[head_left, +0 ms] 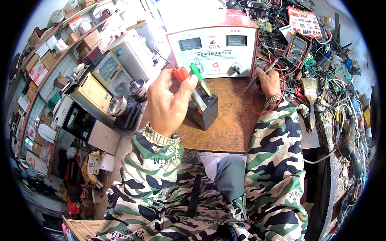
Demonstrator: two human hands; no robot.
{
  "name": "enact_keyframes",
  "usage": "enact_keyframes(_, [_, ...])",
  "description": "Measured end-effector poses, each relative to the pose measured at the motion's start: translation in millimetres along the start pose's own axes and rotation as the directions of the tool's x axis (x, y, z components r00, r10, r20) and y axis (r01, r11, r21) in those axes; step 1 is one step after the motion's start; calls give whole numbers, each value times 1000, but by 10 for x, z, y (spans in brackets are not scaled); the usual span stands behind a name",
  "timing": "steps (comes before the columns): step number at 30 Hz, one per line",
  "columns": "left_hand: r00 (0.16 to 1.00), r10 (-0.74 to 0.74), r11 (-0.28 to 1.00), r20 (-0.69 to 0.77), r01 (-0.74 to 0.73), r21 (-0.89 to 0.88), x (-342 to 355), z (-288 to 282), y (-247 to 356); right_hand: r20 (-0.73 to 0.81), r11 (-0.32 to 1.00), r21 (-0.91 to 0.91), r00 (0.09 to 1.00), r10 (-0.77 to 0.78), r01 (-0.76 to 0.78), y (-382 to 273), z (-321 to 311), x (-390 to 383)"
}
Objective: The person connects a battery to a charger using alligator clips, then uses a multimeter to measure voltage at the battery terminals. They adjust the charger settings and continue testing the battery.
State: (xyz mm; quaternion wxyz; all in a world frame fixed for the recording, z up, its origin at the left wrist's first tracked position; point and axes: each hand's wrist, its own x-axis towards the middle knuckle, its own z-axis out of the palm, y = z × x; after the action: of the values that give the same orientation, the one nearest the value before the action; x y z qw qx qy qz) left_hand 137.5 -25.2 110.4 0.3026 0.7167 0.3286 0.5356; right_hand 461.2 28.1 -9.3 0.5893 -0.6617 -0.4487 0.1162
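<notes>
My left hand (167,100) is closed on the red-handled clamp (181,74), thumb and fingers around its grip. The clamp's metal jaws reach down to a small black block-shaped battery (208,114) standing on the wooden bench. Beside it, a green-handled clamp (195,72) also sits at the battery's top, near my left thumb. At the right front corner of the white charger (217,59), my right hand (269,82) is closed around a meter test probe (252,83), its red tip pointing down and left. A red lead loops around my right wrist.
The charger with two dial meters stands at the bench's back. A multimeter (297,48) rests on tangled cables to the right, with a paintbrush (309,92) and red-handled pliers (295,93) nearby. Metal bowls (118,106) and appliances stand left, before loaded shelves.
</notes>
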Motion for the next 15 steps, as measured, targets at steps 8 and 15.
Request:
enact_keyframes(8, [980, -191, 976, 49, 195, -98, -26, -108, -51, -18, 995, 63, 997, -77, 78, -18, -22, -37])
enact_keyframes(15, [987, -160, 983, -29, 156, -100, -173, -412, -85, 34, 993, 107, 998, -57, 53, -11, 241, -41])
